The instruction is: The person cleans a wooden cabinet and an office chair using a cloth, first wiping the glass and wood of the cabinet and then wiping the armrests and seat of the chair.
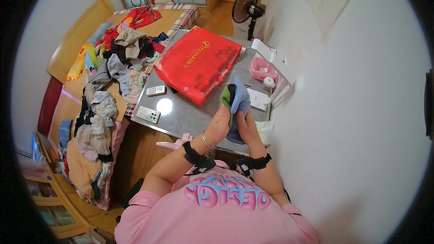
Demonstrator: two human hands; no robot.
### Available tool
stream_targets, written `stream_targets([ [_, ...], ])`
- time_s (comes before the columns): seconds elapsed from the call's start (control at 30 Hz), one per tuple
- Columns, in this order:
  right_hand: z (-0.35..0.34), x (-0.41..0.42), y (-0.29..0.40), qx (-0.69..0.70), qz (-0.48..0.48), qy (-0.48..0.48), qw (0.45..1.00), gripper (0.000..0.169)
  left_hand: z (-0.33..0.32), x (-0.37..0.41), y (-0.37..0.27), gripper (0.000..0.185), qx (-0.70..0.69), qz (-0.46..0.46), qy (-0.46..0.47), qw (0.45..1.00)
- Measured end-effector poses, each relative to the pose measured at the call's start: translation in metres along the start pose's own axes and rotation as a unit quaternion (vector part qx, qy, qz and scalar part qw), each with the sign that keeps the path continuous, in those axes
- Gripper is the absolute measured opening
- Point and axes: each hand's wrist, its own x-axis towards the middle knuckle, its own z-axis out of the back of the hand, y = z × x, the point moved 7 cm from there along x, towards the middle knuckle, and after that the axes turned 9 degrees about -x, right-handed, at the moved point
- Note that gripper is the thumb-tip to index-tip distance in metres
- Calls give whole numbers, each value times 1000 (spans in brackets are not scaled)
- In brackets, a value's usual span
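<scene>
Between both hands, above the table's near right part, is a soft bundle of blue fabric [241, 95] with a rounded, smooth-looking blue edge. Green and black fabric [227, 95] lies against its left side; what the article is cannot be made out. My left hand [222, 122] grips the green side, fingers mostly hidden behind the fabric. On the blue side, my right hand [247, 127] presses with its thumb. Just beyond the bundle lies a large red bag [200, 62] with gold lettering, flat on the grey table [183, 120].
A remote control [156, 90] and a phone [148, 114] lie at the table's left. Along the wall are a white desk lamp [276, 62], a pink basket [260, 67] and a lidded jar [269, 82]. Clothes [100, 108] cover the bed. A black fan [249, 8] stands beyond.
</scene>
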Motion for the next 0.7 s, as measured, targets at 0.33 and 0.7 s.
stream_targets([
  [0.33,12,-3,1,-159,-79,-56,983,48,-11,3,-62,36,248,-155,-98,951],
  [0.7,17,-11,35,-287,-54,-77,953,50,-44,3,-77,38,749,-284,-16,598],
])
